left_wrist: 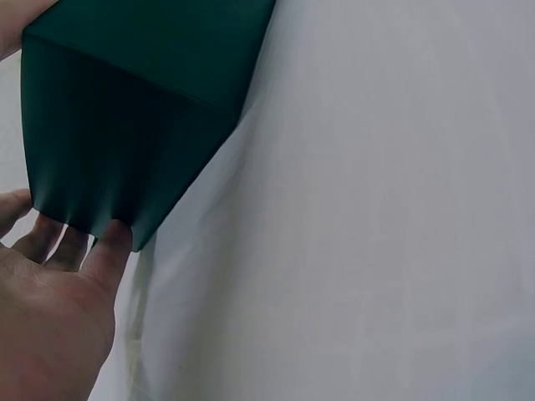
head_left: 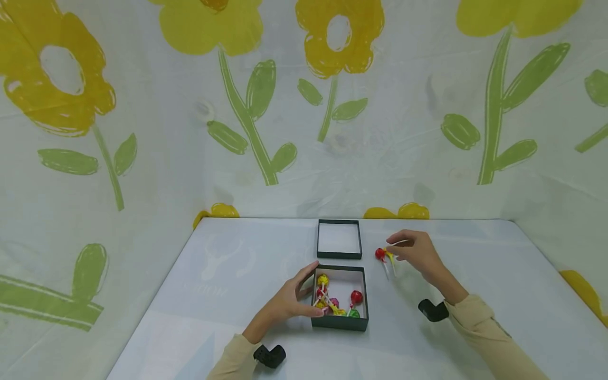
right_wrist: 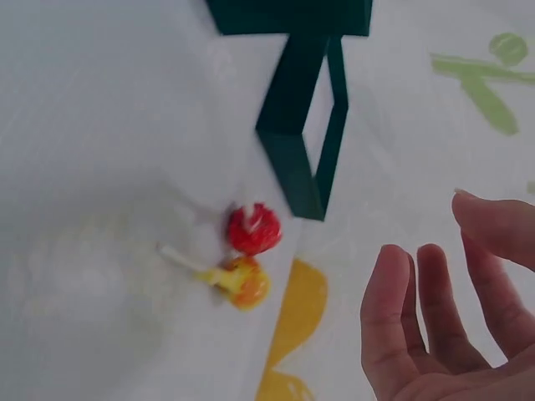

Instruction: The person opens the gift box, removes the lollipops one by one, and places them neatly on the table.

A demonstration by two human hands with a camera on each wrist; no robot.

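Observation:
A dark green open box (head_left: 339, 323) stands on the table, with several wrapped lollipops inside, among them a red lollipop (head_left: 356, 297) and a yellow one (head_left: 323, 279). My left hand (head_left: 288, 300) grips its left side, thumb by the near corner and fingers by the far one. In the left wrist view, fingertips (left_wrist: 113, 238) press against the green wall. To the right of the box lie a loose red lollipop (right_wrist: 254, 229) and a yellow-orange lollipop (right_wrist: 242, 282), side by side. Over them hovers my right hand (head_left: 420, 256), its fingers spread and holding nothing.
Behind the box lies a shallow green-rimmed lid (head_left: 339, 256) with a white inside. The white table (head_left: 228, 295) meets a flower-printed cloth (head_left: 394, 132) at the back and sides. A small black device (head_left: 271, 357) is by the left wrist, another black device (head_left: 433, 310) by the right.

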